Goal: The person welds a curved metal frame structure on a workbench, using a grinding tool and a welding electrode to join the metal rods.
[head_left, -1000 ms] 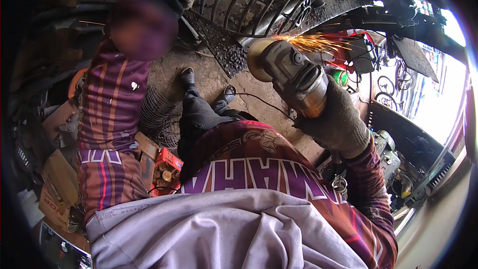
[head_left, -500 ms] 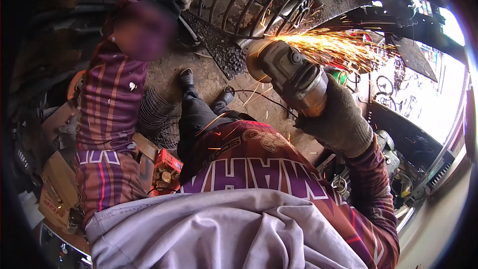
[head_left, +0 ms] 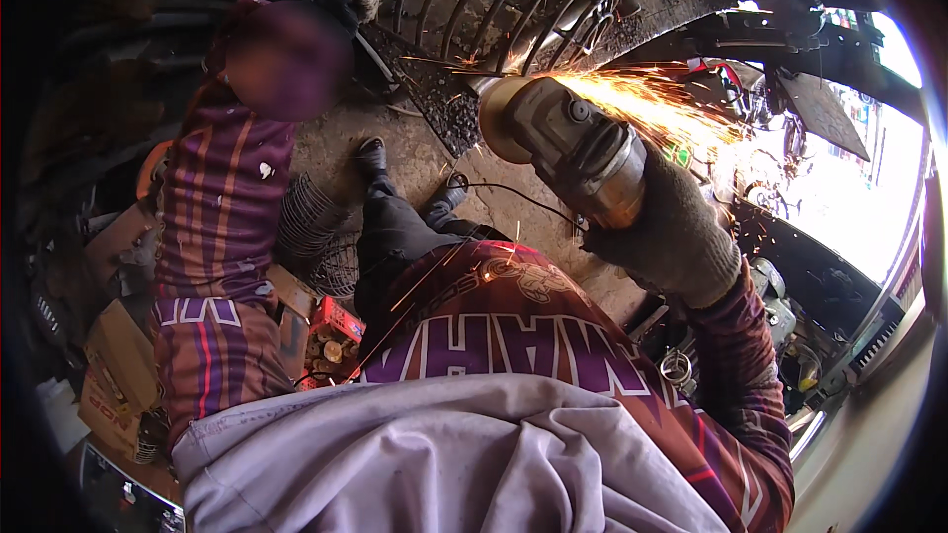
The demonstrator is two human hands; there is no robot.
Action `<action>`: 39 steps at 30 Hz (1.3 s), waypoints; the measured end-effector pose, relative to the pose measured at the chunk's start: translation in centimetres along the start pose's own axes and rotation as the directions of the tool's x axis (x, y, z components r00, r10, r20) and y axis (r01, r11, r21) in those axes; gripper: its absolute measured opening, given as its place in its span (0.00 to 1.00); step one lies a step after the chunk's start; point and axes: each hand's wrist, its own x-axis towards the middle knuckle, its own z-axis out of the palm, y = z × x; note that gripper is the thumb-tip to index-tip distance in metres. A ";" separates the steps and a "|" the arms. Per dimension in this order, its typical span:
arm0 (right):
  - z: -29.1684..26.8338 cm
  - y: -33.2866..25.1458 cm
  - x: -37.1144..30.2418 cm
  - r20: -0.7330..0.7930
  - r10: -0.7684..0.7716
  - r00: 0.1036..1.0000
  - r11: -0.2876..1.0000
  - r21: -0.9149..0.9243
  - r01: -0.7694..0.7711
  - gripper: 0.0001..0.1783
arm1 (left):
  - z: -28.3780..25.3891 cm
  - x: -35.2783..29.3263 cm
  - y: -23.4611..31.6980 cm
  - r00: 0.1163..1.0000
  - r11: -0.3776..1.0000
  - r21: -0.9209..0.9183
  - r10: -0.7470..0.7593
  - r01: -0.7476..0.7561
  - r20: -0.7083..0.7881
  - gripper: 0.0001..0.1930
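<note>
Angle grinder (head_left: 568,143) clasped in gloved right hand (head_left: 671,227); long axis runs up-left, disc meeting the curved metal grille (head_left: 538,0); left hand's grip cannot be told.

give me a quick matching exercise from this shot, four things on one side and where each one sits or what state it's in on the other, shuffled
Things:
1. angle grinder
2. right hand
3. curved metal grille
4. red box

Places or states:
A. on the ground, lower left of the legs
B. throwing orange sparks off its disc
C. top of the picture, above the disc
D. in a grey knit glove, gripping the tool's body

Pairs: 1-B, 2-D, 3-C, 4-A
</note>
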 end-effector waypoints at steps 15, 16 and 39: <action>0.0 -0.1 0.1 -0.004 -0.052 0.999 0.998 -0.044 0.051 0.39 | -0.5 -1.2 1.1 0.995 0.988 0.123 0.095 -0.096 0.015 0.20; 0.2 0.1 0.0 -0.012 -0.047 0.999 0.997 -0.067 0.047 0.40 | -0.5 -1.2 0.9 0.996 0.988 0.122 0.092 -0.094 0.016 0.20; -0.6 -1.0 0.3 0.008 0.157 0.988 0.988 -0.017 -0.157 0.39 | -0.1 -0.9 0.9 0.989 0.956 0.252 0.141 -0.148 0.045 0.22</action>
